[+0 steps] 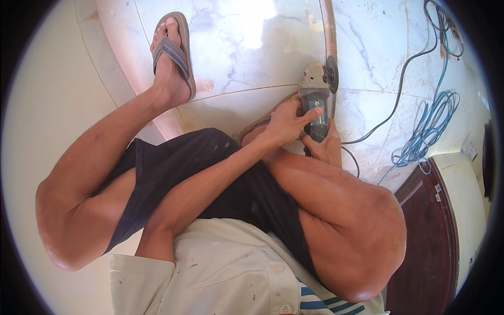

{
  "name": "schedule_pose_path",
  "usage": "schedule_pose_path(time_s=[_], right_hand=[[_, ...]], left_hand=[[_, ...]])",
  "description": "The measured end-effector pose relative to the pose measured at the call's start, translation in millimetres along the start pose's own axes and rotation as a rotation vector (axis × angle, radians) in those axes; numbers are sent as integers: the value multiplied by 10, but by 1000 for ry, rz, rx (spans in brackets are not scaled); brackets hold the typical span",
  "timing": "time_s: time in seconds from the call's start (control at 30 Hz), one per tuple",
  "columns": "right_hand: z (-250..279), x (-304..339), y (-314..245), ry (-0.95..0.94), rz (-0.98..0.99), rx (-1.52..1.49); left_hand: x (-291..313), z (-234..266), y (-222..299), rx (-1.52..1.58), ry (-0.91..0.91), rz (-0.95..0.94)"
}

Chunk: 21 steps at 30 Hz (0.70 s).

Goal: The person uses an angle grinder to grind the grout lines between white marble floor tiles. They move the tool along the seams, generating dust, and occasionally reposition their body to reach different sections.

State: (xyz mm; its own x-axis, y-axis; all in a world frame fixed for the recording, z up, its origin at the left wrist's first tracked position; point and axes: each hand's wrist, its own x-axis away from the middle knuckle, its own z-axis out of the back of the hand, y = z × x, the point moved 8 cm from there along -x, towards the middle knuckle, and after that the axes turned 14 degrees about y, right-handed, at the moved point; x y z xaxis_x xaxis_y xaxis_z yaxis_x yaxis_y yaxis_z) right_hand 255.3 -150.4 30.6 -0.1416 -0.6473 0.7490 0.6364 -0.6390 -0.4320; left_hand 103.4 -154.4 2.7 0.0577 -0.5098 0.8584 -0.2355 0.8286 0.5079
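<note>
I squat on a marble floor (pixel 247 47). An angle grinder (pixel 316 97) with a grey-blue body and a dark disc (pixel 332 73) sits low over the floor, its disc against a thin reddish seam (pixel 329 26) between tiles. My left hand (pixel 286 123) wraps the grinder body from the left, index finger stretched along it. My right hand (pixel 328 147) grips the rear of the body from below, mostly hidden behind my right knee. My left foot in a flip-flop (pixel 172 52) rests flat on the tiles.
A black power cable (pixel 404 73) runs from the grinder toward the upper right. A coil of blue cable (pixel 428 131) lies on the floor at right. A dark red wooden door (pixel 428 231) and white frame (pixel 467 205) stand at lower right.
</note>
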Motion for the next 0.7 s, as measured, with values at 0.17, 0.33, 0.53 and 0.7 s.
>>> schedule_pose_path(time_s=[0.17, 0.33, 0.53, 0.7], right_hand=[[0, 5, 35, 2, -6, 2], [22, 65, -85, -2, -26, 24], [69, 87, -307, 39, 83, 25], [89, -141, -773, 80, 152, -31]], left_hand=[[-19, -11, -43, 26, 7, -30], [-23, -1, -55, -72, -45, -26], [89, 108, 139, -81, 16, -65], [-77, 222, 498, -37, 108, -71]])
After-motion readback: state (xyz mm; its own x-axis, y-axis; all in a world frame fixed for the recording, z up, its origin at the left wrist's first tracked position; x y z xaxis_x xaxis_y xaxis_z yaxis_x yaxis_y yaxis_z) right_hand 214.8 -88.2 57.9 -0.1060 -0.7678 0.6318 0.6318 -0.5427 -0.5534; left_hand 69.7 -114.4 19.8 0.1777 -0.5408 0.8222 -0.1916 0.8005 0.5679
